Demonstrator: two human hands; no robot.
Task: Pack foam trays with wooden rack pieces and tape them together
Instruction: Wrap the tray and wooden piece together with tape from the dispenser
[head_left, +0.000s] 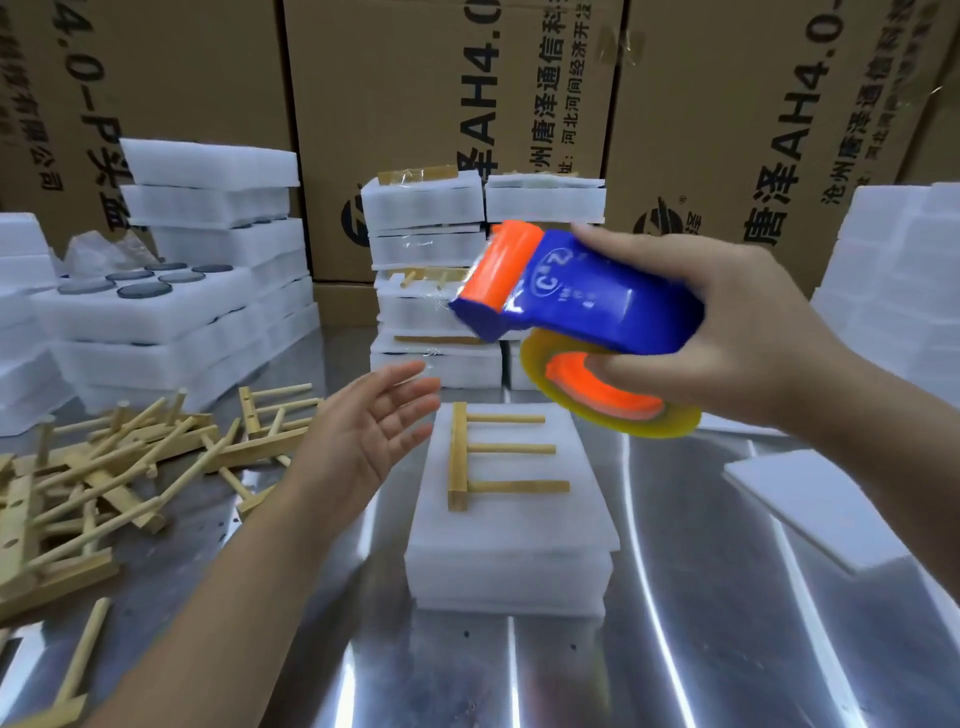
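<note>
Here, nearest to us, a stack of foam trays (511, 525) sits on the metal table (701, 649) with one wooden rack piece (493, 454) laid flat on top, pegs pointing right, presumably so that tape can pass over rack and foam together. Just above it we hold our left hand (371, 434) open, palm up and empty, likely ready to catch the tape end, while our right hand (727, 332) grips a blue-and-orange tape dispenser (571, 306), its label reading roughly "C·Z". Farther back, taped finished packs (431, 249) stand before cardboard cartons (415, 93) printed "AH4.0" and "唐泽通信".
</note>
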